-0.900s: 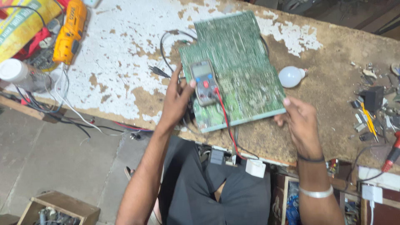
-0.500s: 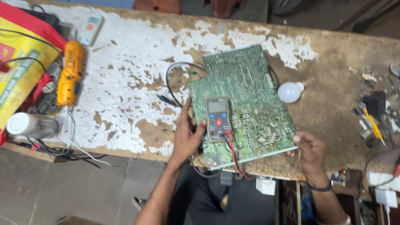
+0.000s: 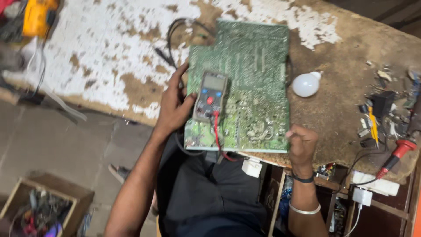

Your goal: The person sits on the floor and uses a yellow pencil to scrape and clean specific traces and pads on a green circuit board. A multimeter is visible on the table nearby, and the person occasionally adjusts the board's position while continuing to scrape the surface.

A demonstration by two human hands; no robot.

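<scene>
A large green circuit board [image 3: 254, 74] lies solder side up on the worn wooden bench [image 3: 109, 52]. On its near left part rests a grey multimeter [image 3: 210, 96] with a red dial and a red lead trailing off the bench edge. My left hand [image 3: 174, 105] grips the multimeter's left side, thumb on its face. My right hand [image 3: 301, 142] is curled at the board's near right corner, seemingly pinching its edge. A black cable loops behind the board's far left.
A white light bulb [image 3: 306, 84] lies just right of the board. Small parts and a red-handled tool [image 3: 397, 153] clutter the bench's right end. A yellow tool [image 3: 37, 15] sits far left. A wooden box [image 3: 39, 206] of parts stands on the floor.
The view has shifted and moved closer. My left hand stays on the multimeter. My right hand has closed into a curl at the board's near right corner.
</scene>
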